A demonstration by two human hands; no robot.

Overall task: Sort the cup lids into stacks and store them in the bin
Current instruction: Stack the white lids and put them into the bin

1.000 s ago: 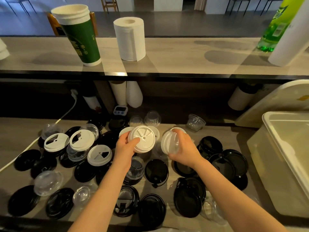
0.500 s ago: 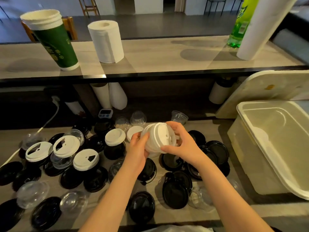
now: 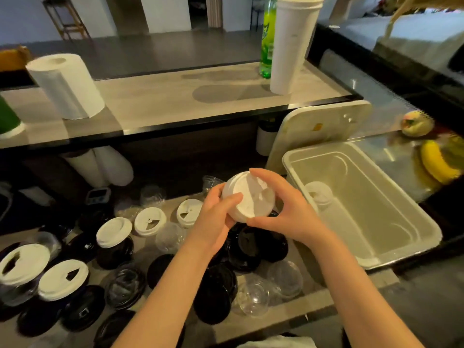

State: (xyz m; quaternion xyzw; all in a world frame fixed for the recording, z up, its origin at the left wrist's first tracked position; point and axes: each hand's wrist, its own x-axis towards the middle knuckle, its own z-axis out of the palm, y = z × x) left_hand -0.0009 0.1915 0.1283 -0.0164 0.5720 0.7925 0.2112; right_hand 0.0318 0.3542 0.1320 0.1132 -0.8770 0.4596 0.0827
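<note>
White lids point(image 3: 248, 197), gripped by both hands, beside bin point(image 3: 414, 212)

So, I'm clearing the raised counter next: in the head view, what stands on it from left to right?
green cup at the frame's left edge → paper towel roll → green bottle → tall white cup

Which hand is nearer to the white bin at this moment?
Right. The right hand holds the white lids just left of the bin; the left hand grips their other side, farther left.
</note>
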